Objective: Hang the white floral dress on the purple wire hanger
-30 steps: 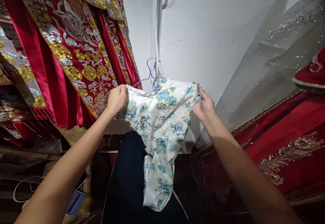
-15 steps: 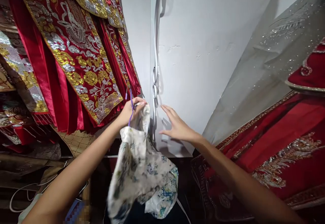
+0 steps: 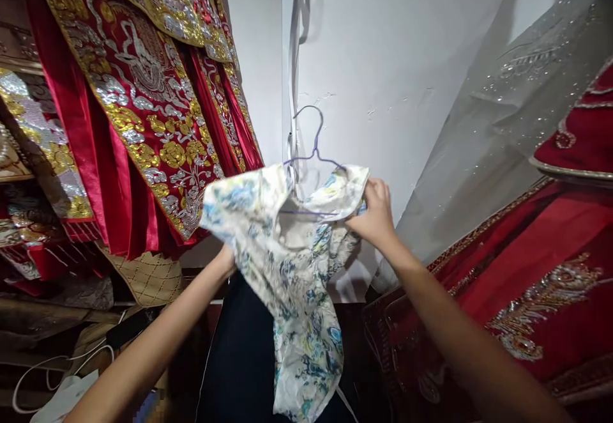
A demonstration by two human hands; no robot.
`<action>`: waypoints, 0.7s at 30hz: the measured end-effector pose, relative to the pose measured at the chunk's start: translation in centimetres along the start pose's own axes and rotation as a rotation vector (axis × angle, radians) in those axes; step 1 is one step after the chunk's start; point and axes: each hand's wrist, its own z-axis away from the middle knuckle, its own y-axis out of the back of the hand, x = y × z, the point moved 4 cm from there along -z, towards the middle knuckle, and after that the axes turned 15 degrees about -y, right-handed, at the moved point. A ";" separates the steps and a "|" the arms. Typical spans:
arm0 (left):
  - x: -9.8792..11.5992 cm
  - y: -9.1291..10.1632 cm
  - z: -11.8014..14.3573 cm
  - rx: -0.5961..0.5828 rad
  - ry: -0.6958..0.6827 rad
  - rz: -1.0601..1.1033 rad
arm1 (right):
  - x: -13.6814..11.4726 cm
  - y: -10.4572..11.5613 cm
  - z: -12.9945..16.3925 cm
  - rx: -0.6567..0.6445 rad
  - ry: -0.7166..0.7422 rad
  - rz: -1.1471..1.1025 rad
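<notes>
A white dress with blue flower print (image 3: 292,269) hangs from a thin purple wire hanger (image 3: 313,145) in front of me. My right hand (image 3: 376,215) grips the dress's upper right edge by the shoulder. My left hand (image 3: 225,260) is under the fabric at the left, mostly hidden by it; only the wrist shows. The hanger's hook stands up free above the dress, near a white strap (image 3: 293,78) on the wall.
Red robes with gold and silver embroidery (image 3: 138,110) hang at the left. Another red embroidered garment (image 3: 550,263) and a sheer sequined veil (image 3: 517,103) fill the right. A dark garment (image 3: 239,359) hangs below the dress. White cables (image 3: 43,378) lie at lower left.
The dress was bunched low in my left hand with the right hand free. Now it is raised and spread on the hanger, my right hand gripping its shoulder and my left under the fabric.
</notes>
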 end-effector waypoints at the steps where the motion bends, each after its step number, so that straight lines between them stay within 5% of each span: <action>1: -0.9 -0.4 1.0 0.019 0.047 0.086 | 0.3 0.5 -0.9 0.027 -0.037 0.042; 4: -2.7 -2.5 3.5 0.054 0.167 0.375 | 0.0 0.7 -2.8 -0.006 -0.108 0.112; 8: -3.8 -4.2 5.4 0.181 0.233 0.288 | -2.6 0.1 -3.1 -0.117 -0.048 0.067; 14: -5.2 -5.9 10.3 0.557 0.417 0.284 | -7.1 1.1 2.0 -0.382 0.155 -0.217; 17: -5.2 -8.6 13.4 0.617 0.439 0.421 | -7.5 0.7 6.7 -0.274 -0.047 -0.456; 19: -4.7 -10.4 14.9 0.571 0.444 0.448 | -6.6 -0.7 10.5 -0.152 -0.329 -0.618; 21: -4.0 -11.5 15.7 0.492 0.429 0.428 | -5.4 -3.2 14.4 -0.206 -0.607 -0.675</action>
